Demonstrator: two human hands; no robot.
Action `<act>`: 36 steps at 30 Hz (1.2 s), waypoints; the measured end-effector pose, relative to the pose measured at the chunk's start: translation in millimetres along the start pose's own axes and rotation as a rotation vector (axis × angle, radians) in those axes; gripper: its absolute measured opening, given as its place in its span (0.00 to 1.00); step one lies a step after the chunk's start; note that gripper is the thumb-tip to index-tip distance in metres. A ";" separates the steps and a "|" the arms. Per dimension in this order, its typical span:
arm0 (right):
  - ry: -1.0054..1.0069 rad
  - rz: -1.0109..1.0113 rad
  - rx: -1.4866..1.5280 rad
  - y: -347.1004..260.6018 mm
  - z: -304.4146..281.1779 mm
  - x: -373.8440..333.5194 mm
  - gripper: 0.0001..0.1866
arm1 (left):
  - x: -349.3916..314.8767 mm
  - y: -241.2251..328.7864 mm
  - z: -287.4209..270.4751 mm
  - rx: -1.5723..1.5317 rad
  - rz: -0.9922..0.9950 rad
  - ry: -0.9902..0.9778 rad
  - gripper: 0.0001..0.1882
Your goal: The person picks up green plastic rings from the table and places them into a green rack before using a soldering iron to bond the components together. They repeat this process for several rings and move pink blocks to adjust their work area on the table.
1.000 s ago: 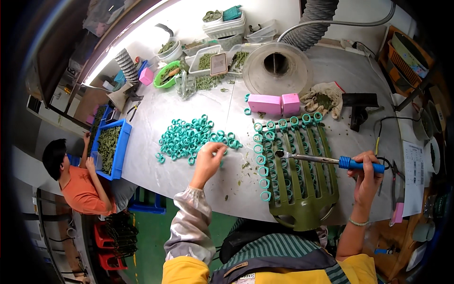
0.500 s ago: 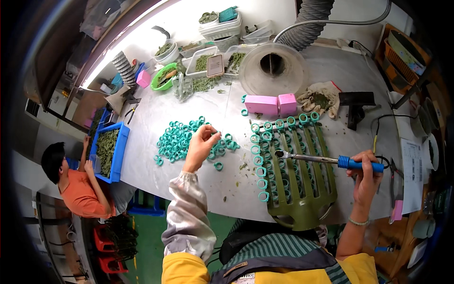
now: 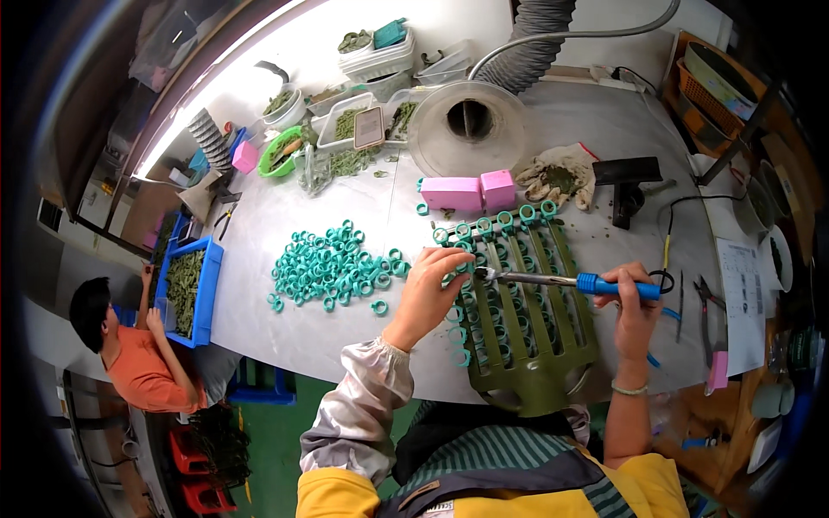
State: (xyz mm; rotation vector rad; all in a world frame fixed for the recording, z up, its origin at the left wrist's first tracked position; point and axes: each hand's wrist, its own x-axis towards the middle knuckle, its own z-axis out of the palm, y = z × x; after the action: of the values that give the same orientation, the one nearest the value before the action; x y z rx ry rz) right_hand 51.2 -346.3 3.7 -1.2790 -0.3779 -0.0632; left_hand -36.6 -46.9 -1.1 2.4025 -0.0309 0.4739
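Soldering iron gripped by its blue handle, right hand fingers closed around it. Left hand fingers curled beside the iron's tip; whether anything is pinched or a gap is kept cannot be told. Green rack placed between both hands' fingers, under the iron. Teal rings set along the rack, also heaped on the surface left of the left fingers. Pink blocks and stained glove lie beyond the fingers; funnel hood seen farther off.
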 end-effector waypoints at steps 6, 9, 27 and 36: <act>-0.023 0.033 0.057 6.5 11.7 1.8 0.11 | 4.2 -1.8 7.5 0.081 0.071 -0.029 0.16; -0.004 0.032 0.036 -5.2 4.8 -0.6 0.11 | 3.2 -2.8 4.4 0.085 0.085 -0.055 0.16; 0.063 0.040 0.043 -24.3 -5.6 -4.4 0.13 | -98.5 -68.3 -63.3 0.357 -0.318 -0.038 0.15; 0.077 0.039 0.026 -28.0 -6.1 -8.7 0.13 | -115.7 -72.7 -70.0 -0.109 -0.613 0.177 0.05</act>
State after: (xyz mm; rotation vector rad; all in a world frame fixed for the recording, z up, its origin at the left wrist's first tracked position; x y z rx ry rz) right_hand 37.4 -361.7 25.3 -1.2537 -0.2866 -0.0738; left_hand -156.9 41.4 -37.0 2.1098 0.7153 0.3742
